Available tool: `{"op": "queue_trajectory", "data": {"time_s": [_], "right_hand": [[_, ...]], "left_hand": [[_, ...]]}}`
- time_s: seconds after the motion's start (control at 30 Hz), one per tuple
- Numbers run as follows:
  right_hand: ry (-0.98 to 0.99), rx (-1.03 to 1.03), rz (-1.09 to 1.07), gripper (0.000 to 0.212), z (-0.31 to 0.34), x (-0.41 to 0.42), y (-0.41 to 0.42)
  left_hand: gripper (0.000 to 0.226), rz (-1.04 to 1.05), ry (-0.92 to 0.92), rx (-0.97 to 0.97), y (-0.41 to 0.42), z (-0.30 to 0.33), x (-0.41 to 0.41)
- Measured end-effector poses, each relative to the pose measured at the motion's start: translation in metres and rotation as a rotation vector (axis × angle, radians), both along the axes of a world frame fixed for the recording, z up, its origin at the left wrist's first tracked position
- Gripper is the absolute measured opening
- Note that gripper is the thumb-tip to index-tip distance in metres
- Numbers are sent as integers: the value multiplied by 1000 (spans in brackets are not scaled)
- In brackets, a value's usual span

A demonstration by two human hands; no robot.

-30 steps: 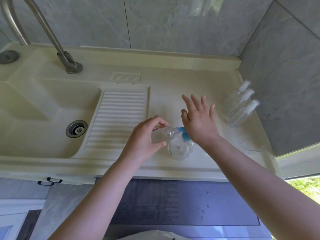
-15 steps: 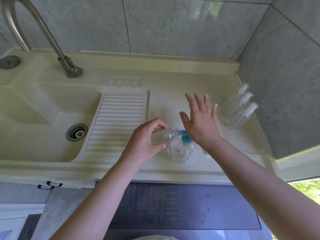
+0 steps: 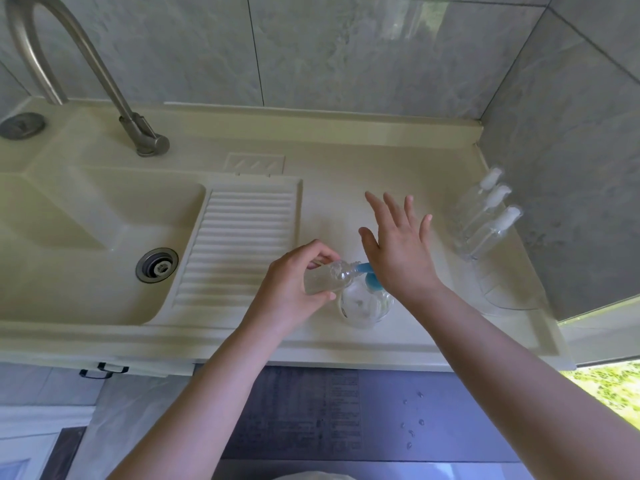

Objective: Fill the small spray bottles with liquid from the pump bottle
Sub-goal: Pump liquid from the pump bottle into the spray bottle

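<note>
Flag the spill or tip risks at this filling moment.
The left hand holds the small open bottle nearly sideways at the blue nozzle; liquid could miss its narrow neck. The right hand presses the pump bottle with its palm only, near the counter's front edge, so it might slide.

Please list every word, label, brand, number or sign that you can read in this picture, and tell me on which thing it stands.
None can be read.
Dark panel below the counter: rows of printed text, too small and blurred to read.
Pump bottle, the small bottle in the left hand, and the three spray bottles by the wall: no label visible.
</note>
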State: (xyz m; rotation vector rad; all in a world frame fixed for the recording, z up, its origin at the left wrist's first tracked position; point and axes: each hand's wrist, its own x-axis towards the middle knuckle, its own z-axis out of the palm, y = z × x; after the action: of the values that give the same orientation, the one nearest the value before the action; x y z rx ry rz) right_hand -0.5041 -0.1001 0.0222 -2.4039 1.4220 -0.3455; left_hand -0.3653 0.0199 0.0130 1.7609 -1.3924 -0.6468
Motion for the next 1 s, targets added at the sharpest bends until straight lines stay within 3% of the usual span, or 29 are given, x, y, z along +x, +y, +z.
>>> {"op": "queue_trajectory", "data": {"time_s": [0.13, 0.37, 0.63, 0.77, 0.9, 1.0], "right_hand": [[67, 7, -5, 54, -4, -2, -2], [-26, 48, -2, 59, 4, 1, -1], [-22, 63, -11, 50, -3, -1, 0], [-176, 135, -47, 48, -5, -3, -1], [-514, 349, -117, 40, -3, -6, -2], [-663, 413, -169, 36, -2, -8, -3]], "left_hand": [[47, -3, 11, 13, -1, -2, 0], [47, 7, 37, 11, 1, -3, -4], [47, 20, 34, 9, 0, -4, -5], [47, 25, 45, 3, 2, -5, -5], [48, 34, 70, 1, 4, -7, -4], [48, 46, 91, 9, 7, -6, -4]]}}
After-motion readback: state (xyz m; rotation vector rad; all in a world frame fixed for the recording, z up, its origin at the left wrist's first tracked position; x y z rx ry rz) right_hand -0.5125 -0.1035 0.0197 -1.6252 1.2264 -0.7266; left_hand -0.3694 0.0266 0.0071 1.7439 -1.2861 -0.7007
